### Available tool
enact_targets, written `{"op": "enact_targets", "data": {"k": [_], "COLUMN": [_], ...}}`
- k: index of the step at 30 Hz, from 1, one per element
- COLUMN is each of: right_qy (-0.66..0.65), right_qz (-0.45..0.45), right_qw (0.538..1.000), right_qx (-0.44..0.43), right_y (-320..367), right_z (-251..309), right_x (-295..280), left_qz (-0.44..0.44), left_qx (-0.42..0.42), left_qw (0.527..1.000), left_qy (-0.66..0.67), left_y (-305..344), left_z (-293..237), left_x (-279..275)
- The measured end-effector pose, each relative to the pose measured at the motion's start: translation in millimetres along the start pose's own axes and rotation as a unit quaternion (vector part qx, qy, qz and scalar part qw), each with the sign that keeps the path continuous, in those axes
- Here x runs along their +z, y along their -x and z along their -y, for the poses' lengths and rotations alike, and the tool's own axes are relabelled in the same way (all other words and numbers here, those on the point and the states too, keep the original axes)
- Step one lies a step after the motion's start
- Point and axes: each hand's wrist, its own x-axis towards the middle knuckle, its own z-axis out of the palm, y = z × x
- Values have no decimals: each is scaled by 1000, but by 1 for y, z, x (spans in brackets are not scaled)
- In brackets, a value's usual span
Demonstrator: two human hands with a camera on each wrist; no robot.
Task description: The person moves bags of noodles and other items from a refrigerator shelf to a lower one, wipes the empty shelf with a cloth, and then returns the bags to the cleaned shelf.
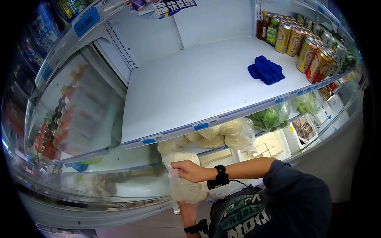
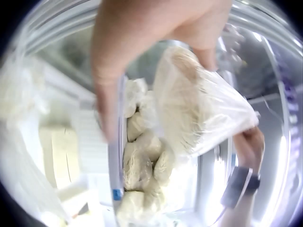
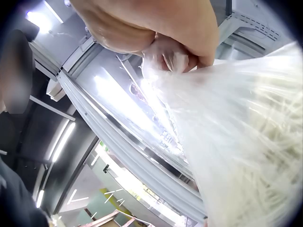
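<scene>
Clear plastic, clouded and creased, wraps the bag of noodles (image 1: 188, 190) that the person is holding up just in front of the white shelf (image 1: 186, 91). From where I stand, what counts is how it lies between two sets of fingers. Its long axis runs from the gathered neck (image 3: 175, 61), at the fingers of the right hand (image 1: 190, 170), down to the full, rounded end by the left hand (image 2: 161, 21). The right fingers are curled tight, pinching the bunched plastic, and the noodles hang below them. The left fingers are spread wide, one digit well apart from the others, with the bag's bulk lying across the gap. They look to be against the plastic, though from overhead the bag hides them and I can't tell how firmly they bear. I'd call both hands about equally near: the right at the neck, the left at the weight. Just beyond the right fingers, other bags of noodles (image 1: 238, 135) lie heaped below the shelf's front edge; off to the right of those fingers sit pale blocks of tofu (image 1: 270, 146).
</scene>
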Motion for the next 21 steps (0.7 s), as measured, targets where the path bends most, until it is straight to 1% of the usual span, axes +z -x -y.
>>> {"op": "enact_targets", "data": {"k": [2,3,5,6,8,9,10,12,14,15,16,17,18,19,20,21], "right_qy": [-2,15,39,42,95,97,98,160,186,187,193,202,211,210,208,299], "right_qz": [1,-4,-12,-7,-21,-27,-20,-43,-42,-21,-21,-42,-63,-62,-57,-91], "right_qw": [1000,1000,999,998,993,991,991,978,975,979,978,973,968,972,972,942], "right_qx": [-14,-25,-37,-44,-63,-86,-94,-129,-113,-74,-82,-101,-120,-89,-93,-125], "right_y": [-4,-6,-10,-13,-21,-26,-29,-36,-30,-25,-24,-25,-30,-33,-36,-41], "right_z": [-5,-9,-13,-8,1,4,2,-11,-23,-23,-32,-44,-46,-49,-58,-74], "right_x": [1,4,2,0,-3,-7,-10,-19,-26,-30,-32,-34,-39,-45,-53,-64], "left_qz": [162,164,77,82,70,93,96,117,112,120,128,157,184,154,153,162], "left_qx": [-18,-12,-8,0,30,34,44,70,138,143,148,136,126,110,116,143], "left_qw": [982,982,975,974,981,978,977,977,972,967,965,966,965,968,967,972], "left_qy": [96,95,210,212,178,185,187,163,156,172,174,156,137,165,166,94], "left_y": [-15,-27,-57,-65,-82,-90,-102,-130,-162,-183,-203,-223,-229,-235,-242,-251], "left_z": [6,11,21,23,25,23,20,10,4,1,-3,-6,-13,-18,-20,-19], "left_x": [13,10,5,8,15,23,32,44,58,60,60,58,67,77,87,97]}}
